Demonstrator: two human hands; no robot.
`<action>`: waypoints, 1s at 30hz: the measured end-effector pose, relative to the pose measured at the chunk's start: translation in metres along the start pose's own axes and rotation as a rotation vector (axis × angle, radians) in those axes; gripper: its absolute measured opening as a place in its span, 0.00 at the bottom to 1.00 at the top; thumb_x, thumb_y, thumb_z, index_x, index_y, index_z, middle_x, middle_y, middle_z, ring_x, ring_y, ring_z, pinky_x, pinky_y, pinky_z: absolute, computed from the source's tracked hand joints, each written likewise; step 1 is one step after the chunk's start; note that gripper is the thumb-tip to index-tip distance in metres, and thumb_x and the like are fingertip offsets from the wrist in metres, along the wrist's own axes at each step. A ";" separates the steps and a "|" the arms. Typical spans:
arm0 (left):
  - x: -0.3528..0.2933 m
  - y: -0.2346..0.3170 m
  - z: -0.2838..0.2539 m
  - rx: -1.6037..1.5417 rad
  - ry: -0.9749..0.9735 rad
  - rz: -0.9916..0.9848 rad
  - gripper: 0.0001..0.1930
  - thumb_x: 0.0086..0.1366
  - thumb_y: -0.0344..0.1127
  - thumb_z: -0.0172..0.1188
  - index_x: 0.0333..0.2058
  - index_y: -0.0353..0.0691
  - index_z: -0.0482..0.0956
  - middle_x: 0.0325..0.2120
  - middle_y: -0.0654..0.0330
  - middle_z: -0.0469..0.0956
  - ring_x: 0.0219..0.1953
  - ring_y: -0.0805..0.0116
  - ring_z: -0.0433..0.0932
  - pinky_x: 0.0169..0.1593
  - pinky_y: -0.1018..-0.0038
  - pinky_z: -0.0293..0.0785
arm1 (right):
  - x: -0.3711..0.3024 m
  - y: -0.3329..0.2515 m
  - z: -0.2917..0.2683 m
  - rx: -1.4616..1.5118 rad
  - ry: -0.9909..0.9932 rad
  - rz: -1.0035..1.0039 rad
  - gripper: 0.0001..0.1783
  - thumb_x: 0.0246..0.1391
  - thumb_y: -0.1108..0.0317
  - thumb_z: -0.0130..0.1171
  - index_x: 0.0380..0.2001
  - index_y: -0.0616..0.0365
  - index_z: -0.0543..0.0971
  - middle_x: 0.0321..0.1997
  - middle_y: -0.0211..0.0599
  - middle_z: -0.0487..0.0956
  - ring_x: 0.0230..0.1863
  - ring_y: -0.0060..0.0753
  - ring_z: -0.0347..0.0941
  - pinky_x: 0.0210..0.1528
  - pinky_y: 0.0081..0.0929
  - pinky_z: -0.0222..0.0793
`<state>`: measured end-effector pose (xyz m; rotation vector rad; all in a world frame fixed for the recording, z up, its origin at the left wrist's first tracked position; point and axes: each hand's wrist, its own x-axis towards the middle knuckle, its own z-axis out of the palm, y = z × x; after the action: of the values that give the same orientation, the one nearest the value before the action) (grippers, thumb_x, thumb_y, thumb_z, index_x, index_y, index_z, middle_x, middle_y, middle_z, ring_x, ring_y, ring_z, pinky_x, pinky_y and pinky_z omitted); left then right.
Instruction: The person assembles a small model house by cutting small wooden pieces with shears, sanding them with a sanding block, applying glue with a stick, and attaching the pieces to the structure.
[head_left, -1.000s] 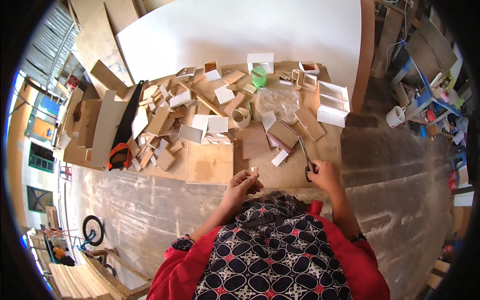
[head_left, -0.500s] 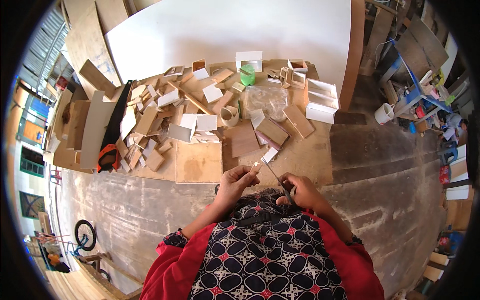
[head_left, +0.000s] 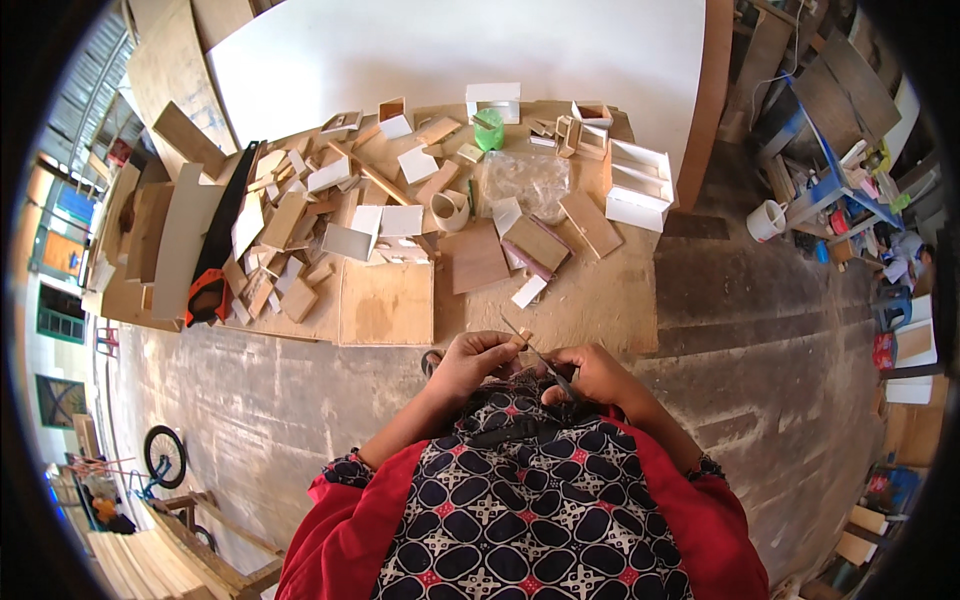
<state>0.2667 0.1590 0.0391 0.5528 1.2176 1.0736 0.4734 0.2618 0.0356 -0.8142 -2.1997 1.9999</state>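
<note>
My left hand [head_left: 470,364] pinches a small pale strip [head_left: 522,337] between thumb and fingers, in front of my body near the table's front edge. What the strip is made of is too small to tell. My right hand [head_left: 602,376] is closed round the dark handles of scissors [head_left: 543,357]. Their thin metal blades point up and left, reaching the strip at my left fingertips. Just beyond the hands, a small white block [head_left: 529,291] lies beside a brown wooden block [head_left: 538,246].
Wood offcuts [head_left: 290,218] are heaped on the table [head_left: 600,310]'s left side, beside an orange-handled saw [head_left: 208,296]. A roll of tape [head_left: 450,210], a green container [head_left: 488,130], a clear plastic bag [head_left: 525,185] and a white divided box [head_left: 640,185] stand or lie farther back.
The scissors have moved left, and their blades now meet the strip where they were a little apart from it. My right hand has come closer to my left. The whole view has shifted slightly.
</note>
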 end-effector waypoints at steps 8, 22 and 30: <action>-0.008 -0.007 0.000 0.293 0.023 0.168 0.11 0.64 0.34 0.55 0.34 0.30 0.78 0.23 0.67 0.74 0.26 0.81 0.69 0.31 0.82 0.67 | 0.000 -0.011 0.011 -0.075 -0.004 -0.119 0.33 0.35 0.48 0.73 0.39 0.62 0.78 0.35 0.37 0.80 0.37 0.27 0.75 0.45 0.27 0.68; -0.003 0.006 0.017 0.364 0.040 0.252 0.10 0.63 0.32 0.54 0.34 0.28 0.78 0.20 0.68 0.73 0.24 0.82 0.67 0.28 0.82 0.65 | -0.008 -0.015 0.012 -0.154 0.146 -0.076 0.31 0.35 0.56 0.73 0.44 0.60 0.78 0.28 0.40 0.80 0.29 0.25 0.76 0.36 0.26 0.70; -0.005 0.020 0.024 0.328 -0.047 0.217 0.10 0.63 0.30 0.52 0.31 0.28 0.77 0.20 0.68 0.74 0.24 0.83 0.66 0.27 0.81 0.65 | -0.011 -0.011 0.015 -0.188 0.244 -0.173 0.32 0.33 0.53 0.75 0.41 0.60 0.79 0.33 0.45 0.80 0.36 0.35 0.78 0.40 0.29 0.71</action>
<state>0.2823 0.1679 0.0659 0.9758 1.3226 1.0384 0.4730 0.2434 0.0472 -0.8057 -2.2512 1.5461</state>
